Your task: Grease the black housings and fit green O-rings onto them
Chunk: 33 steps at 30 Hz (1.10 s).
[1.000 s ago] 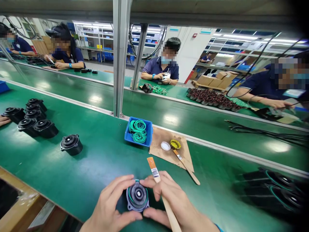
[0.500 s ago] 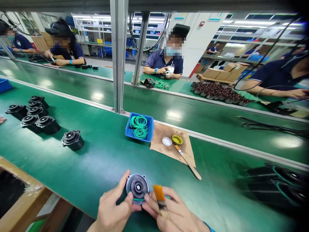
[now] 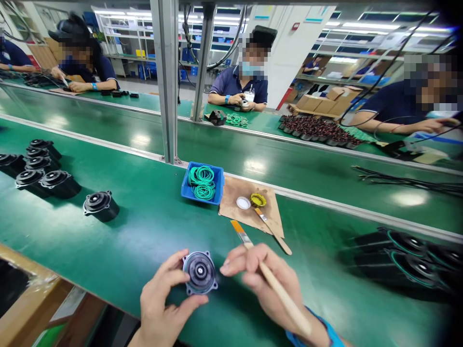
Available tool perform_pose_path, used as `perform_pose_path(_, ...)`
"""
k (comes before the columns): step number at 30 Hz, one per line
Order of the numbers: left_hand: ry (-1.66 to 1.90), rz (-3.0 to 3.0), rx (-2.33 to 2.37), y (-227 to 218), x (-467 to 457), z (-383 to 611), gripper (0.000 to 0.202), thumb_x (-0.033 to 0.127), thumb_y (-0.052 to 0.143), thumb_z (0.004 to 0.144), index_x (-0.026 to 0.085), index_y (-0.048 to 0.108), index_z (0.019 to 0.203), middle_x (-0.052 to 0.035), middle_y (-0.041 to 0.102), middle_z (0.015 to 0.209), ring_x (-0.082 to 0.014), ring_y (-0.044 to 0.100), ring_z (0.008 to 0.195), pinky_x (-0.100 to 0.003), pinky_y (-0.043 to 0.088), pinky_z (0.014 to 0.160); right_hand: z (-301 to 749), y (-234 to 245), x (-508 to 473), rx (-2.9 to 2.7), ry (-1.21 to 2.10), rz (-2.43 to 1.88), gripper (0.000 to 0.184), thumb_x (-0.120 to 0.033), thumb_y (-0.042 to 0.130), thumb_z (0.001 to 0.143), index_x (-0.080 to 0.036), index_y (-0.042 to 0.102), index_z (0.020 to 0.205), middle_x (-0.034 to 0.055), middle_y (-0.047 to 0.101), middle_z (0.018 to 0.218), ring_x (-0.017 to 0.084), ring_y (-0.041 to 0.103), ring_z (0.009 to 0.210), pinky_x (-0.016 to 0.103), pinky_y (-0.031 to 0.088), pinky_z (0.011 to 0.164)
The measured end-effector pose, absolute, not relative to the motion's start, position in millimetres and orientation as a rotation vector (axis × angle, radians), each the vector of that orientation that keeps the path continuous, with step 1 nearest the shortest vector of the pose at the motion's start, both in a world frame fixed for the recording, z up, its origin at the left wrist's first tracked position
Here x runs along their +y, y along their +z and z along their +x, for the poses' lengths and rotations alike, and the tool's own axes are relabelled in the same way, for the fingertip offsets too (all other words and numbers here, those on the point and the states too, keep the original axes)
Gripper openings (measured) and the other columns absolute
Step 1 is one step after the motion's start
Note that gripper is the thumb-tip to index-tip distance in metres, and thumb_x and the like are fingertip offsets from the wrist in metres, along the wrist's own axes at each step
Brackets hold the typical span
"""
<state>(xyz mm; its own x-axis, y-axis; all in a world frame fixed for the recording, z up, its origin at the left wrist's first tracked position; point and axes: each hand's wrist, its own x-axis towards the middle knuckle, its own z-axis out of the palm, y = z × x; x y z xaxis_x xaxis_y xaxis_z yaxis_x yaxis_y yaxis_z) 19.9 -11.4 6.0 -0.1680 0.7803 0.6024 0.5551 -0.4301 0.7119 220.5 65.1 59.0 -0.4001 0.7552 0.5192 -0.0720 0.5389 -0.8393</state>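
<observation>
My left hand (image 3: 164, 299) grips a round black motor housing (image 3: 200, 273) by its rim, thumb below and fingers at the left side. The housing's face, with its metal flange, small lugs and pale centre, is turned towards me. Just to its right, my right hand (image 3: 269, 282) holds a flat paintbrush (image 3: 284, 301) by its wooden handle, orange bristles pointing up and left, away from the housing. Beyond the hands stands a blue bin (image 3: 184, 193) of green rubber rings (image 3: 202, 182). A second brush (image 3: 273, 231) lies partly on a stained cardboard sheet (image 3: 229, 209).
A yellow pot (image 3: 258, 199) and a white lid (image 3: 243, 203) sit on the cardboard. Several black housings (image 3: 60, 184) stand at the left, one (image 3: 101, 206) nearer me. Housings with green rings (image 3: 401, 260) crowd the right. A metal post (image 3: 166, 96) rises behind the bin; co-workers sit beyond.
My right hand has drawn away from the housing to the right, and its brush now tilts left. The housing has turned in my left hand; the green strip at its lower rim no longer shows.
</observation>
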Motion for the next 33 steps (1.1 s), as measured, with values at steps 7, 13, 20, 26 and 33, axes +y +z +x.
perform_pose_path(7, 1.336, 1.820, 1.623, 6.8, -5.7, 18.1, 0.071, 0.062, 0.073, 0.079, 0.022, 0.051, 0.135, -0.0128, 0.071, 0.119, -0.0273, 0.073, 0.105, -0.037, 0.063, 0.087, 232.2, 77.4, 68.9, -1.564, 1.298, -0.892, 0.056, -0.066, 0.042, 0.100, -0.020, 0.073, 0.096, -0.0029, 0.052, 0.050, 0.011, 0.044, 0.046, 0.021, 0.036, 0.044)
perform_pose_path(13, 1.294, 1.789, 1.631, 11.2, -3.5, 19.0, 0.055, 0.056, 0.078, 0.077, 0.025, 0.059, 0.118, -0.0063, 0.073, 0.107, -0.0254, 0.074, 0.097, -0.036, 0.062, 0.083, 224.4, 85.1, 69.6, -1.461, 1.765, -1.142, 0.058, -0.075, 0.062, 0.083, -0.018, 0.056, 0.077, -0.0049, 0.051, 0.047, 0.006, 0.041, 0.039, 0.016, 0.033, 0.039)
perform_pose_path(20, 1.299, 1.776, 1.622, 10.9, -3.6, 18.9, 0.056, 0.057, 0.079, 0.076, 0.027, 0.059, 0.118, -0.0034, 0.074, 0.107, -0.0229, 0.074, 0.096, -0.034, 0.062, 0.084, 217.0, 73.7, 63.1, -1.421, 1.825, -1.127, 0.057, -0.073, 0.067, 0.081, -0.018, 0.052, 0.074, -0.0039, 0.056, 0.050, 0.004, 0.045, 0.039, 0.014, 0.039, 0.040)
perform_pose_path(26, 1.279, 1.773, 1.626, 8.8, -4.7, 17.5, 0.057, 0.059, 0.079, 0.075, 0.028, 0.059, 0.119, -0.0032, 0.075, 0.109, -0.0227, 0.074, 0.098, -0.033, 0.062, 0.086, 216.0, 70.5, 65.7, -1.524, 1.703, -1.132, 0.053, -0.068, 0.065, 0.086, -0.017, 0.056, 0.074, -0.0027, 0.056, 0.053, 0.006, 0.050, 0.042, 0.016, 0.042, 0.043)
perform_pose_path(33, 1.294, 1.803, 1.584, 7.6, -4.3, 16.0, 0.060, 0.059, 0.079, 0.075, 0.027, 0.059, 0.121, -0.0052, 0.076, 0.111, -0.0240, 0.075, 0.101, -0.034, 0.062, 0.088, 221.4, 73.6, 67.8, -1.766, 1.330, -1.005, 0.044, -0.048, 0.058, 0.098, -0.017, 0.061, 0.067, 0.0000, 0.058, 0.065, 0.008, 0.055, 0.051, 0.019, 0.046, 0.048)
